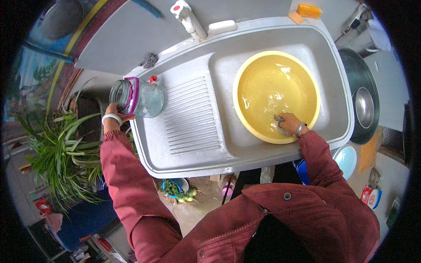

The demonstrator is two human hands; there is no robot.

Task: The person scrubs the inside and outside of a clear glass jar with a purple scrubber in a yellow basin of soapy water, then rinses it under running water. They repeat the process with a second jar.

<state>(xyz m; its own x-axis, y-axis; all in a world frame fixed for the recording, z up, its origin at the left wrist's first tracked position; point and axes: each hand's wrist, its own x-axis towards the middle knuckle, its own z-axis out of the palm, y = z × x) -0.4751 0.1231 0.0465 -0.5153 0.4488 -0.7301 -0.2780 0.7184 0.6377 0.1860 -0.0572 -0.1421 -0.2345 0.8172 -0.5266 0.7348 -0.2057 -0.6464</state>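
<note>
My left hand (116,115) grips a clear glass jar (149,98) near its threaded neck. The jar is tilted over the left end of the grey sink (227,131), beside the ribbed drainboard (192,115), and has a purple band with a handle around its neck. In the sink's basin stands a round yellow plastic basin (241,123) holding water. My right hand (288,123) is at its near right side, closed on a wet grey cloth (283,130) at the water. Part of the cloth is hidden by the fingers.
A white tap (194,26) and a white bar-shaped thing (222,27) are at the sink's back edge. A dark scrubber (150,60) lies at the back left. An orange block (309,11) sits at the back right corner. Left is a leafy potted plant (70,148); right, a dark wok (350,65).
</note>
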